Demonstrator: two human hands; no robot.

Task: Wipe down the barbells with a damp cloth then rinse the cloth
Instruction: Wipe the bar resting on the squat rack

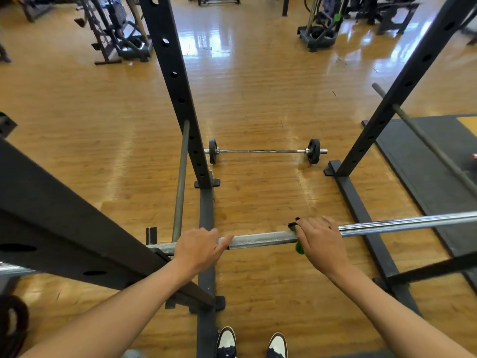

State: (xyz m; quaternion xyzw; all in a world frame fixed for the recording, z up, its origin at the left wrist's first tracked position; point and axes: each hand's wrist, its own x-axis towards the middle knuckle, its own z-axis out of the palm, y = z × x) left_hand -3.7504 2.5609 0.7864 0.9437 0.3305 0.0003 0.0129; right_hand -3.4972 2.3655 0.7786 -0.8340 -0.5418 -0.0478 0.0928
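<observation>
Reaching forward, left hand [198, 248] grips the barbell [260, 240]; right hand [320, 241] clasps green cloth [299, 248] around it.

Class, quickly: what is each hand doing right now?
Left hand: grips the racked knurled steel barbell.
Right hand: holds the green cloth wrapped on that barbell.

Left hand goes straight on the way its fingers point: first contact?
Probably the green cloth that the right hand holds on the barbell; only bare knurling separates it from the left hand.
</observation>
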